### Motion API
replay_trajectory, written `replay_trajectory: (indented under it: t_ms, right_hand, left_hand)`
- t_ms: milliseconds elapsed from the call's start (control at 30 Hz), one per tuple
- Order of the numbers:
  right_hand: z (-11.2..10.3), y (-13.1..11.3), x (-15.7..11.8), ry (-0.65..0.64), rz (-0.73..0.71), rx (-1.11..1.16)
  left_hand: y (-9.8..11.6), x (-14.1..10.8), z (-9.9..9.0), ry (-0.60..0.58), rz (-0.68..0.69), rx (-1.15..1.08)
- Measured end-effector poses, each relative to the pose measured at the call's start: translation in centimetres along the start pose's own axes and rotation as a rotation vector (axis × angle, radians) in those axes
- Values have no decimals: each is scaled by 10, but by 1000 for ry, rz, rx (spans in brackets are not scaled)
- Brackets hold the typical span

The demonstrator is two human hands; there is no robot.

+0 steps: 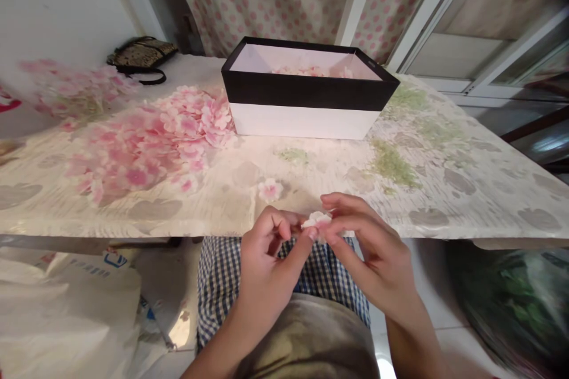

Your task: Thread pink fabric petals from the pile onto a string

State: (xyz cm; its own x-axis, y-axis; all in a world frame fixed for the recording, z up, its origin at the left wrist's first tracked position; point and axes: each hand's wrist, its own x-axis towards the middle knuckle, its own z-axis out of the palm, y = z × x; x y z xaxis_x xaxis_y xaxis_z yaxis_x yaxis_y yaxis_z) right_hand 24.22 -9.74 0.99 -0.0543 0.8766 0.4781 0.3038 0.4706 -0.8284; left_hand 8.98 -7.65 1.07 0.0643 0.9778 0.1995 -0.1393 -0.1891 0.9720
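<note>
Black-rimmed white box point(306, 121) fixed as the reference point, found standing at the far side of a table under a mottled printed cover point(489, 201). Well left of the box and below table level: white plastic bags point(66, 320) recorded on the floor. Far left of the box, at the back of the table: leopard-print handbag point(142, 56) with dark strap observed, and a blurred spread of pink blossoms point(75, 89) noted nearer the camera. Just left of the box: large heap of pink-and-white blossoms point(151, 142) recorded lying on the cover. Inside the box: more pink blossoms point(306, 71) seen beyond the rim. In front of the box: one loose pink blossom point(270, 189) found apart from the heap. Further forward, at the table's near edge: left hand point(267, 266) found half closed, thumb and forefinger pinching a small white blossom point(316, 220). Immediately beside it, right hand point(373, 254) noted half closed, fingertips gripping the same blossom from the opposite side, above checked cloth point(217, 284) on the lap. Right of the box: green patches point(393, 163) observed on the cover, whether loose or printed impossible to confirm. Lower right of the box, beneath the table: blurred dark green object point(507, 308), too indistinct to identify.
</note>
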Motion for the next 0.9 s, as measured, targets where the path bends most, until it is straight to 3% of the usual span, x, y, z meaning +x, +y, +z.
replay_trajectory:
  t_ms: [200, 467, 600, 733, 833, 900]
  right_hand:
    - [7, 6, -5, 40, 64, 68]
    - [11, 4, -2, 67, -81, -33]
    - [10, 6, -3, 59, -32, -8]
    - [2, 8, -4, -20, 133, 133]
    - [-6, 8, -2, -126, 115, 230]
    - [-10, 8, -1, -124, 81, 265]
  left_hand:
    - [2, -1, 0, -20, 10, -5]
    - [-3, -3, 0, -34, 51, 45]
    - [-6, -4, -2, -53, 274, 224]
    - [-8, -7, -7, -178, 557, 415]
    - [-7, -9, -10, -265, 623, 478]
    - [-5, -11, -11, -297, 634, 482]
